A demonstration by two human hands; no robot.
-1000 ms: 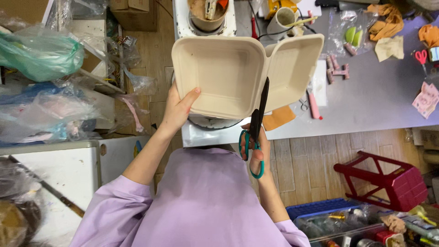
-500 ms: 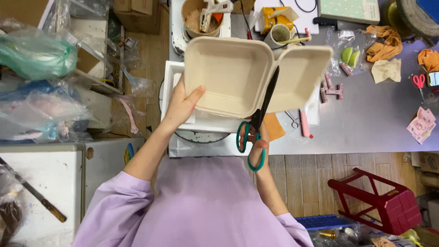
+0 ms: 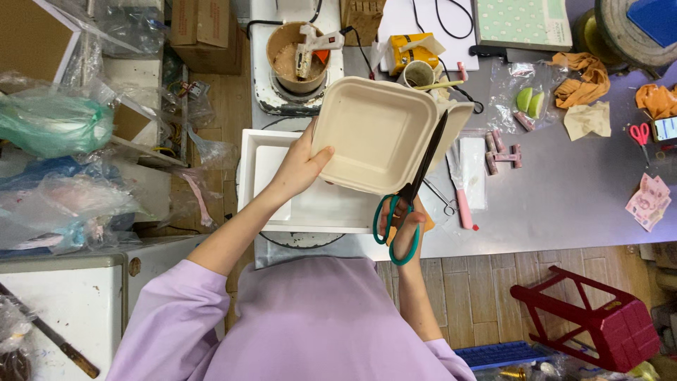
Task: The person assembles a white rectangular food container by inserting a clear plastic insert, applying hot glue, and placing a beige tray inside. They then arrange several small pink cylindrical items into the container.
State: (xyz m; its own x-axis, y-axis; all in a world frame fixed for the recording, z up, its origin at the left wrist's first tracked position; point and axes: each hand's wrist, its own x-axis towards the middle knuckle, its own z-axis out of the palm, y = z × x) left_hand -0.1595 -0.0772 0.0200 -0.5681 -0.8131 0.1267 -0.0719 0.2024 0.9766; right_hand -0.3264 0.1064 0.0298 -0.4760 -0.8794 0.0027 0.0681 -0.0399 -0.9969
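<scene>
Beige clamshell box [image 3: 377, 134] is being gripped by the left hand [image 3: 300, 169] while the right hand [image 3: 403, 220] is holding green-handled scissors [image 3: 409, 194] against its hinge.

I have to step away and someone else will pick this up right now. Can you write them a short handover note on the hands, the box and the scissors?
Left hand: holds the beige clamshell box by its left edge, open and raised above the white tray.
Right hand: grip through the green handles of the scissors, blades shut, lying along the hinge between the halves.
Done: no cut can be seen; both halves are joined.
Left: any cutting at the hinge.
</scene>
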